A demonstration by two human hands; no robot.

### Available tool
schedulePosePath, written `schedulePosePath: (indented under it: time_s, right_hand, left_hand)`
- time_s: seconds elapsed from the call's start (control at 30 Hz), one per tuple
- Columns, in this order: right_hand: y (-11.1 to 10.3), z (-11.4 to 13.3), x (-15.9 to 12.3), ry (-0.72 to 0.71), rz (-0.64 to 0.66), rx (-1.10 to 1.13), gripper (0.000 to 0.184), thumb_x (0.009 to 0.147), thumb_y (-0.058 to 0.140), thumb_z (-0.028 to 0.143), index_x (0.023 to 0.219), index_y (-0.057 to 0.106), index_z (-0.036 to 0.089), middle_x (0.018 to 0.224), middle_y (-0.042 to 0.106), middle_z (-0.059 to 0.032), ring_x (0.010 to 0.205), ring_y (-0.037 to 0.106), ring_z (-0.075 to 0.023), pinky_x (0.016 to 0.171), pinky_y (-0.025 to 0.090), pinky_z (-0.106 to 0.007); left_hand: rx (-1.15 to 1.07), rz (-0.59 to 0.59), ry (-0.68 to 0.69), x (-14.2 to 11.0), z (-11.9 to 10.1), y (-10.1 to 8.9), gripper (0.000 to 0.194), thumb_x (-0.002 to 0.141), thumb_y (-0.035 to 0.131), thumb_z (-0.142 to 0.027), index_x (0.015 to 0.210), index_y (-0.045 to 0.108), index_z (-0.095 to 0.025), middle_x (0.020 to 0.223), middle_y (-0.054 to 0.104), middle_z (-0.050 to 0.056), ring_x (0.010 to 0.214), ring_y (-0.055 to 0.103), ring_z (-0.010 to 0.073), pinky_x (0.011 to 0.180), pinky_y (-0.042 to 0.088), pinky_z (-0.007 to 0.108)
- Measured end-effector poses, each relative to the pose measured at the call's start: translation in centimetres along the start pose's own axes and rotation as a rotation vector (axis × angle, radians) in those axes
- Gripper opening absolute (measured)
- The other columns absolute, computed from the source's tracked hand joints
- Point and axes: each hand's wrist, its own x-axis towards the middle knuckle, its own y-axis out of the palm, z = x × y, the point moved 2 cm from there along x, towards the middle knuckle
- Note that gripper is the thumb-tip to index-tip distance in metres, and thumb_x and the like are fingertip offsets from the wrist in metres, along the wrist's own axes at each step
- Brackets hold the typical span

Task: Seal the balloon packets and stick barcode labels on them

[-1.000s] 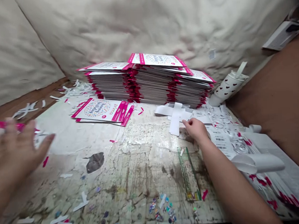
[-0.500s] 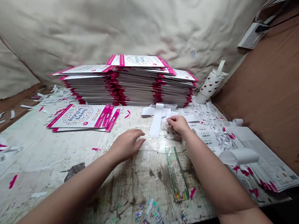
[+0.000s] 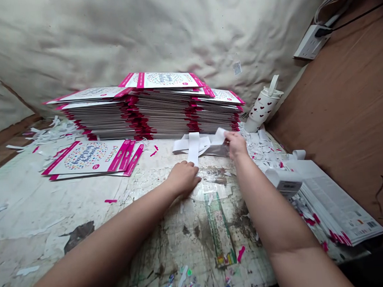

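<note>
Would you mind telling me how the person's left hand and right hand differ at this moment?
The left hand lies low, palm down, its fingers at the lower end of a white paper strip. The right hand sits higher and further forward, seemingly pinching a raised white paper flap. Both hands are bare and reach over the same stained worktop.

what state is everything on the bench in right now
left hand: open, fingers resting on the end of the white paper strip
right hand: pinching white backing paper
birthday card packs: stacked flat in tall piles
loose card packs: lying flat, slightly fanned
heart-print tumbler: tilted, lidded
power socket: plugged in
</note>
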Motion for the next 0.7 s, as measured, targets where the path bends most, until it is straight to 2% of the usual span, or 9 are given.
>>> schedulePosePath:
  time_s: [0.13,0.17,0.27,0.33,0.37,0.43,0.53,0.63,0.7]
  right_hand:
    - [-3.8,4.6,-1.0,-0.139,0.001,0.223,0.013,0.080,0.052,0.032,0.087,0.053,0.021,0.062,0.055,0.0060,0.054,0.053,-0.0088,0.052,0.045,-0.020]
    - [-4.7,5.6,-1.8,-0.146,0.125,0.243,0.016,0.078,0.056,0.032,0.089,0.055,0.020,0.064,0.057,0.0052,0.053,0.053,-0.0093,0.051,0.045,-0.021]
    - [-5.9,7.8,-5.9,-0.062,0.835,0.185,0.022,0.071,0.068,0.027,0.088,0.063,0.015,0.074,0.063,-0.0008,0.060,0.057,-0.0110,0.053,0.045,-0.022]
    - [-5.7,8.2,-8.9,0.008,1.180,0.113,0.020,0.073,0.069,0.025,0.087,0.065,0.012,0.079,0.063,-0.0026,0.066,0.057,-0.0102,0.056,0.045,-0.020]
    - [-5.4,8.3,-10.2,0.032,1.275,0.098,0.018,0.074,0.068,0.025,0.086,0.065,0.012,0.078,0.063,-0.0022,0.066,0.056,-0.0088,0.056,0.044,-0.018]
    - [-4.6,8.1,-12.0,0.076,1.397,0.108,0.017,0.074,0.069,0.025,0.083,0.065,0.011,0.072,0.061,-0.0002,0.058,0.052,-0.0060,0.050,0.040,-0.016]
    - [-3.9,7.6,-13.0,0.151,1.450,0.110,0.023,0.065,0.076,0.026,0.074,0.062,0.010,0.058,0.057,0.0029,0.046,0.046,-0.0043,0.040,0.033,-0.015]
    - [-4.4,7.5,-13.2,0.104,1.360,0.004,0.027,0.062,0.077,0.031,0.071,0.061,0.012,0.056,0.057,0.0026,0.044,0.047,-0.0063,0.039,0.032,-0.017]
    - [-4.9,7.8,-13.8,-0.106,1.275,-0.181,0.022,0.068,0.072,0.034,0.073,0.064,0.014,0.059,0.059,0.0013,0.049,0.050,-0.0085,0.043,0.035,-0.019]
  left_hand:
    - [-0.070,-0.036,-0.037,0.2,1.3,-1.4,0.021,0.077,0.055,-0.034,0.073,0.067,-0.018,0.080,0.068,0.008,0.078,0.061,0.0228,0.076,0.047,0.034]
    - [-0.080,-0.073,-0.074,0.0,1.6,-2.4,0.024,0.081,0.049,-0.033,0.079,0.068,-0.018,0.085,0.068,0.008,0.081,0.061,0.0225,0.076,0.047,0.034]
    - [-0.214,-0.407,-0.178,-1.3,1.2,-6.3,0.037,0.091,0.031,-0.030,0.106,0.062,-0.017,0.108,0.064,0.010,0.099,0.057,0.0219,0.086,0.045,0.035]
    - [-0.468,-0.587,-0.074,-2.4,-0.2,-8.7,0.037,0.090,0.037,-0.035,0.115,0.057,-0.016,0.114,0.061,0.010,0.106,0.054,0.0214,0.092,0.042,0.036]
    - [-0.618,-0.572,0.028,-2.9,-1.2,-9.4,0.038,0.087,0.045,-0.039,0.116,0.057,-0.016,0.112,0.062,0.010,0.106,0.055,0.0212,0.093,0.042,0.035]
    - [-0.827,-0.329,0.208,-3.6,-3.1,-10.1,0.045,0.079,0.059,-0.042,0.116,0.058,-0.016,0.106,0.064,0.010,0.099,0.058,0.0206,0.089,0.044,0.034]
    - [-0.820,0.056,0.209,-4.8,-4.1,-9.8,0.041,0.072,0.065,-0.047,0.098,0.066,-0.015,0.086,0.067,0.006,0.079,0.061,0.0175,0.074,0.047,0.029]
    - [-0.686,0.182,0.182,-6.8,-3.0,-9.7,0.032,0.070,0.067,-0.046,0.075,0.066,-0.014,0.080,0.066,0.004,0.075,0.060,0.0163,0.071,0.046,0.026]
    - [-0.556,0.173,0.175,-8.7,-1.7,-9.9,0.023,0.075,0.063,-0.040,0.075,0.065,-0.017,0.080,0.066,0.002,0.075,0.060,0.0152,0.071,0.046,0.025]
